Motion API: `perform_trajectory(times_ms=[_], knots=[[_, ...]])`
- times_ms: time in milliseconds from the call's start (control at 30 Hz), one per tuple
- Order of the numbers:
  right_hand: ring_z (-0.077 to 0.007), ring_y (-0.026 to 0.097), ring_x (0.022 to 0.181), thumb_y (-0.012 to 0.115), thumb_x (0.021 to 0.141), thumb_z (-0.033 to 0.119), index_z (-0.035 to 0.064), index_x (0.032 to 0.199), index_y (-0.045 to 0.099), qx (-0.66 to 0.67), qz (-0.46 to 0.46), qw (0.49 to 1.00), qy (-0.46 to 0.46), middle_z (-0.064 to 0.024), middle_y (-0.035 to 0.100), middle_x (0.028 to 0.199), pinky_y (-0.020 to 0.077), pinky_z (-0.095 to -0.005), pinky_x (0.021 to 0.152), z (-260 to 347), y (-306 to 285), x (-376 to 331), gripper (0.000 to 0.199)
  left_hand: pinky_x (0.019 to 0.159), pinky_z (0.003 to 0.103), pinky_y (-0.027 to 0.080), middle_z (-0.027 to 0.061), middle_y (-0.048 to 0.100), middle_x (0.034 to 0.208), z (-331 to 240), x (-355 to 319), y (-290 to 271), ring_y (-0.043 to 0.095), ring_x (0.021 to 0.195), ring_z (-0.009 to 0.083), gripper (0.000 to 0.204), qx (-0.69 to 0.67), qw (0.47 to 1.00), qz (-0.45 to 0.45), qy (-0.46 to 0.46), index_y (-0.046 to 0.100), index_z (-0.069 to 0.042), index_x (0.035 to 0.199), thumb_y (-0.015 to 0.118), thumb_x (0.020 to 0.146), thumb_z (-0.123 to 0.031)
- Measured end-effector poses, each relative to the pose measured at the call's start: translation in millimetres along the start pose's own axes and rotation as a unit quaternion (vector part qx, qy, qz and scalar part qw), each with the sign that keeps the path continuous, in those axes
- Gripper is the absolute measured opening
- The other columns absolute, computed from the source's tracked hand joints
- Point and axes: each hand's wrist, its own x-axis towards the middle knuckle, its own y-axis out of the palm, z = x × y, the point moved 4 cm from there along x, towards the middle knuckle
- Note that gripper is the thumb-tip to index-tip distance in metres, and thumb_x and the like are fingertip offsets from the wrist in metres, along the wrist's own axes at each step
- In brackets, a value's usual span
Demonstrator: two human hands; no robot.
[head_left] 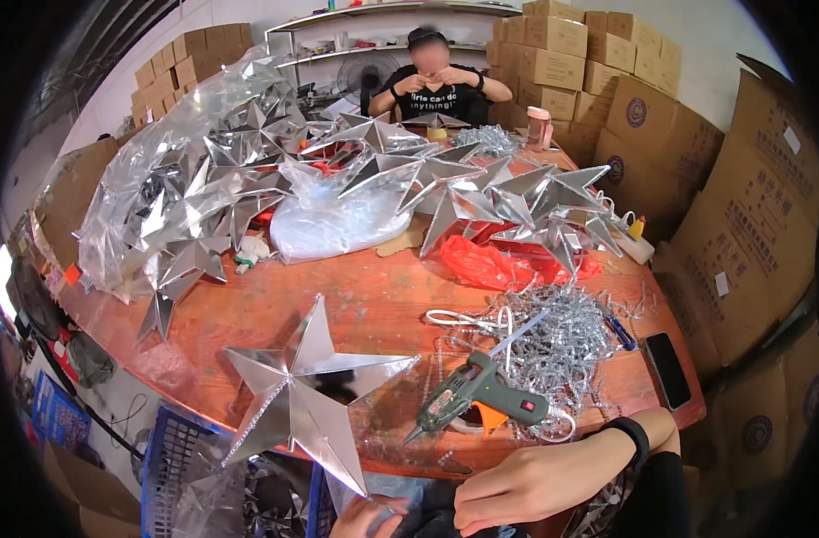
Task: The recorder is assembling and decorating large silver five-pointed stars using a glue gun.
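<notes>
Your left hand (366, 517) pinches the lowest tip of the star (306, 394), light, thin, likely crease-prone foil, while your right hand (531, 484) rests loosely curled and empty.

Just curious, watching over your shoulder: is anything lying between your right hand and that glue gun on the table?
Nothing visible does. The right hand sits at the table's near edge, just below the glue gun, with only bare table and a few tinsel strands between. The left hand is beside the silver star.
</notes>
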Motion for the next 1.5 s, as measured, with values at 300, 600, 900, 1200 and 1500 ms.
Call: perform_trajectory(times_ms=[300,600,900,1200,1500], knots=[[-0.0256,0.055,0.070,0.051,0.089,0.013,-0.0008,0.087,0.049,0.062,0.046,0.997,-0.003,-0.0112,0.051,0.080,0.0451,-0.0347,0.062,14,-3,2,0.014,0.083,0.033,0.042,0.0138,0.060,0.094,10,-14,38,0.057,0.093,0.0275,0.016,-0.083,0.994,0.065,-0.016,0.059,0.000,0.095,0.047,0.091,-0.008],[-0.0244,0.055,0.072,0.052,0.088,0.018,-0.0005,0.089,0.050,-0.008,0.057,0.998,-0.029,-0.0100,0.048,0.078,0.0450,-0.0354,0.061,7,14,1,0.019,0.072,0.036,0.047,0.0193,0.061,0.091,21,-31,62,0.058,0.085,0.0370,0.018,-0.064,0.988,0.083,-0.113,0.059,-0.002,0.100,0.049,0.091,-0.014],[-0.0189,0.058,0.085,0.065,0.079,0.021,0.0003,0.095,0.056,-0.162,0.045,0.985,-0.042,-0.0071,0.056,0.097,0.0521,-0.0277,0.066,11,18,8,0.028,0.078,0.024,0.043,0.0084,0.062,0.099,2,-15,37,0.055,0.087,0.0111,0.028,-0.208,0.969,-0.023,-0.131,0.057,0.008,0.102,0.041,0.096,-0.015],[-0.0253,0.051,0.092,0.063,0.076,0.021,-0.0018,0.100,0.053,-0.114,-0.031,0.993,0.010,-0.0109,0.048,0.098,0.0486,-0.0309,0.071,-5,30,8,0.034,0.093,0.030,0.040,0.0120,0.058,0.110,-23,-3,33,0.054,0.102,0.0173,0.036,-0.478,0.867,-0.041,-0.136,0.049,0.009,0.118,0.042,0.096,-0.019],[-0.0225,0.052,0.089,0.063,0.074,0.018,0.0006,0.097,0.054,-0.137,-0.072,0.988,0.000,-0.0080,0.050,0.096,0.0485,-0.0307,0.069,-6,31,11,0.030,0.094,0.040,0.038,0.0186,0.057,0.108,-31,-3,36,0.054,0.105,0.0265,0.034,-0.520,0.834,-0.060,-0.175,0.051,0.012,0.109,0.037,0.095,-0.016]])
